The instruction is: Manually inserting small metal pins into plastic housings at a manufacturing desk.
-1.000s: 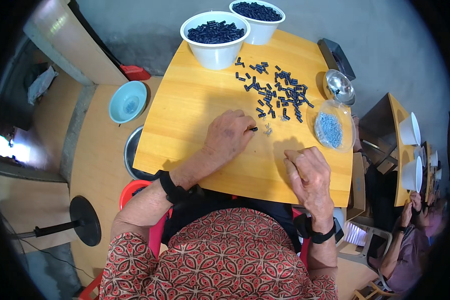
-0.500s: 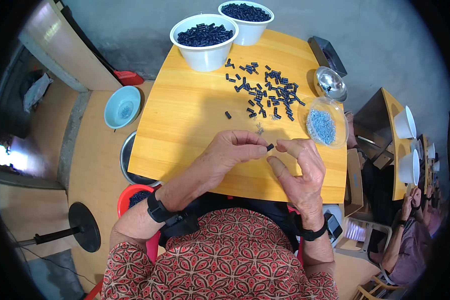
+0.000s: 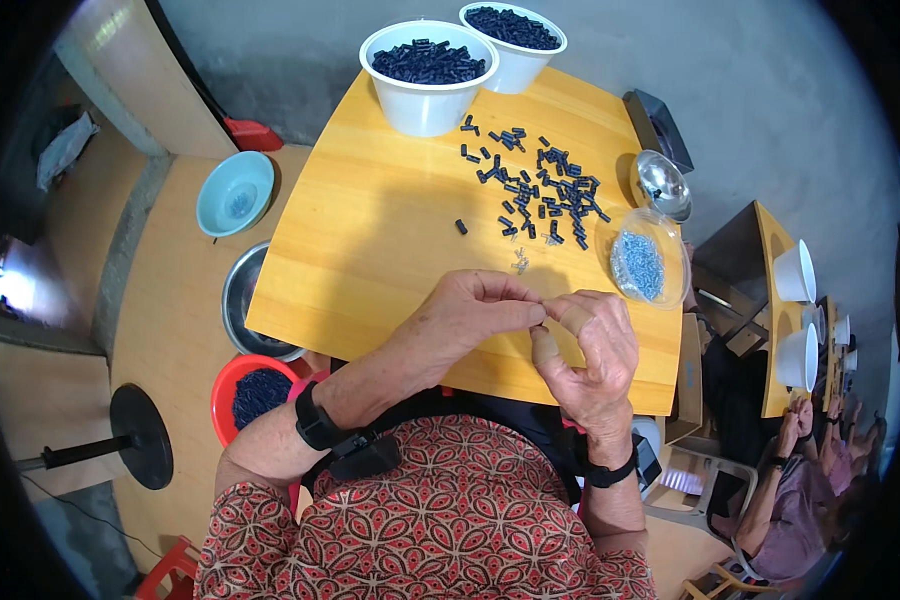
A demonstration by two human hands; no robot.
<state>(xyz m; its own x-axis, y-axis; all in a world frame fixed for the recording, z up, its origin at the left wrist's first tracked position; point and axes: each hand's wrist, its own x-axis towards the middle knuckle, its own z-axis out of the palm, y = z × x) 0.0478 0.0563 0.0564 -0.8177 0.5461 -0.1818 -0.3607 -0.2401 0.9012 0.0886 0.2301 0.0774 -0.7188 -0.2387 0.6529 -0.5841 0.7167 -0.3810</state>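
My left hand (image 3: 480, 308) is closed in a pinch over the front part of the wooden table, on a small black plastic piece that the fingertips now almost fully hide. Against those fingertips, my right hand (image 3: 592, 350) has its thumb and forefinger drawn together; anything between them is too small to make out. Light tape or covers wrap its thumb and forefinger. Beyond my hands lies a small group of metal pins or screws (image 3: 520, 262). A loose scatter of short black plastic pieces (image 3: 527, 190) spreads farther back, with a single black piece (image 3: 461, 227) apart on the left.
Two white tubs (image 3: 425, 108) of black pieces stand at the back. On the right are a clear bowl (image 3: 678, 262) of small metal parts and a shiny metal bowl (image 3: 665, 182). A red basin (image 3: 224, 405) and a teal basin (image 3: 210, 205) sit at left. Another person (image 3: 800, 500) sits at right.
My right fingertips have closed in and met my left ones, and the black piece, visible before, is now mostly covered. The whole view has shifted slightly.
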